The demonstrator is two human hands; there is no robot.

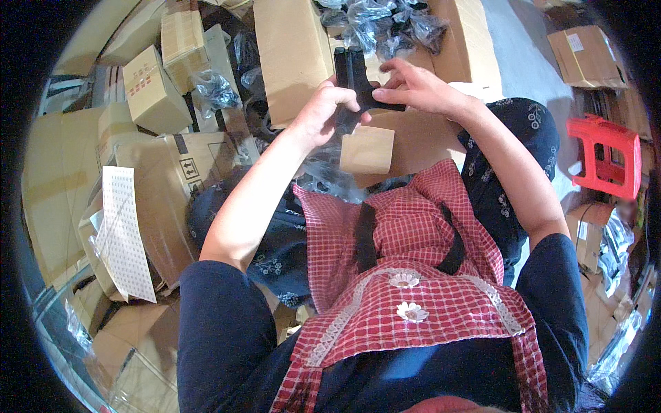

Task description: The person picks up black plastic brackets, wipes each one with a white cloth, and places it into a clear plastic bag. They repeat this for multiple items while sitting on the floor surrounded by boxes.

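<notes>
In front of me, my left hand point(326, 110) is closed round a black plastic part point(358, 79) with two parallel upright bars and a piece jutting to the right. From the right, my right hand point(420, 88) reaches over that piece, its thumb touching the part and its other fingers spread apart. Just beyond both hands, an open cardboard box point(292, 62) holds several dark pieces in clear plastic bags point(385, 27). A small tan cardboard piece point(367, 150) lies below my hands. Crumpled clear plastic point(327, 172) is beside it, near my lap.
Stacked cartons point(158, 93) crowd the left side, with a bagged dark item point(215, 89) among them. A printed white sheet point(127, 234) leans on a large carton point(165, 165). At right are a red plastic stool point(606, 157) and another cardboard box point(587, 56).
</notes>
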